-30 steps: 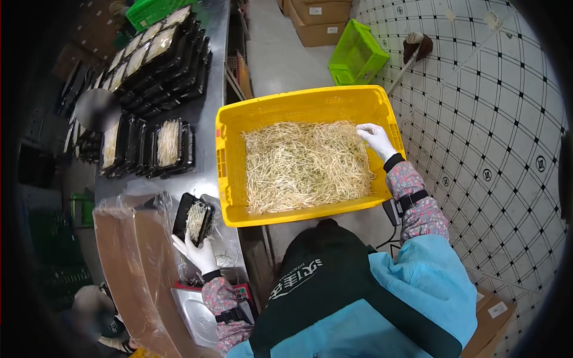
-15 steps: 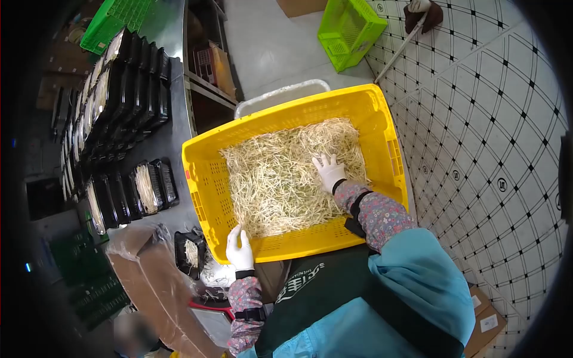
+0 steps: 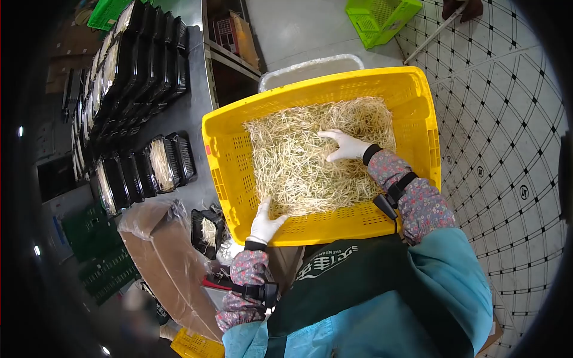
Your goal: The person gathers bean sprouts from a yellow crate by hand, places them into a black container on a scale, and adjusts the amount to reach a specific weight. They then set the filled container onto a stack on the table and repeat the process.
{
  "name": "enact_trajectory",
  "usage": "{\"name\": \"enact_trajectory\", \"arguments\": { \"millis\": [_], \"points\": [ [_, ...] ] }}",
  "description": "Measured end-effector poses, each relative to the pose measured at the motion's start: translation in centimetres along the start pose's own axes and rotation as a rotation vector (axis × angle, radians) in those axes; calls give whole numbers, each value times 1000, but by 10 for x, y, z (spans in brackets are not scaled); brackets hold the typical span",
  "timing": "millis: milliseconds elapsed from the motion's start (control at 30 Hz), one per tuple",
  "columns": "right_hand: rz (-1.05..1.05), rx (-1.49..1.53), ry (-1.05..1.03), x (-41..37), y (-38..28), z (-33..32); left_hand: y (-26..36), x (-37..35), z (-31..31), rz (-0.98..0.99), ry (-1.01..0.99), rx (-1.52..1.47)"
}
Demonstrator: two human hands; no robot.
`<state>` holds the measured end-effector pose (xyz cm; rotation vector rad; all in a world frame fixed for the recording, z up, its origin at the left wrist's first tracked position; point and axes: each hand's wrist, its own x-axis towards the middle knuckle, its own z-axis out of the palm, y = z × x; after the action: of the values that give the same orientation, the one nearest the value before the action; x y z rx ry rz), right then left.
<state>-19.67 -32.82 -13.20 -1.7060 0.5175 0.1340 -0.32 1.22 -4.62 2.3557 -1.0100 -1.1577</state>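
Note:
A yellow plastic crate (image 3: 239,110) in front of me holds a thick layer of pale, thin bean sprouts (image 3: 298,173). My right hand (image 3: 348,147), in a white glove, is over the sprouts right of the middle, its thumb and fingers apart and pointing left. At the crate's near left corner is my left hand (image 3: 265,224), also gloved in white. Its fingers reach over the rim beside the edge of the sprouts, with the thumb spread away. Neither hand has anything visible in its grasp.
Black trays (image 3: 140,65) of pale strands stand stacked on the metal table at left, with more trays (image 3: 160,161) below. A small black tray (image 3: 207,232) and a plastic-covered cardboard box (image 3: 164,262) sit near my left arm. Beyond are a white tub (image 3: 313,68) and a green crate (image 3: 382,21).
My right hand has turned and moved toward the crate's middle relative to the sprouts. My left hand reaches slightly further over the rim. The whole view has shifted, putting the crate further right.

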Motion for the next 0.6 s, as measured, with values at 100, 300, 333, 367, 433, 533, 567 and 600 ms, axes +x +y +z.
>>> {"name": "enact_trajectory", "arguments": {
  "millis": [100, 300, 333, 367, 433, 533, 567, 600],
  "points": [
    [319, -152, 163, 26, 23, 15, -4, 32, -14, 19, -104, 255],
    [75, -514, 82, -2, -36, 98, 15, 63, -1, -117, -371, 447],
    [-84, -649, -3, -15, -48, 113, 15, 56, 1, -98, -345, 454],
    [-192, -767, -105, -28, -62, 120, 11, 50, 1, -34, -307, 434],
    [-370, -924, -158, -44, -69, 136, 13, 47, 0, 41, -263, 429],
    [-320, -892, -164, -31, -78, 130, 20, 50, 7, 143, -200, 502],
    [-341, -853, -73, -20, -62, 137, 17, 56, 12, 158, -184, 496],
    [-288, -733, -116, -9, -56, 135, 14, 63, 16, 173, -168, 487]
  ]
}}
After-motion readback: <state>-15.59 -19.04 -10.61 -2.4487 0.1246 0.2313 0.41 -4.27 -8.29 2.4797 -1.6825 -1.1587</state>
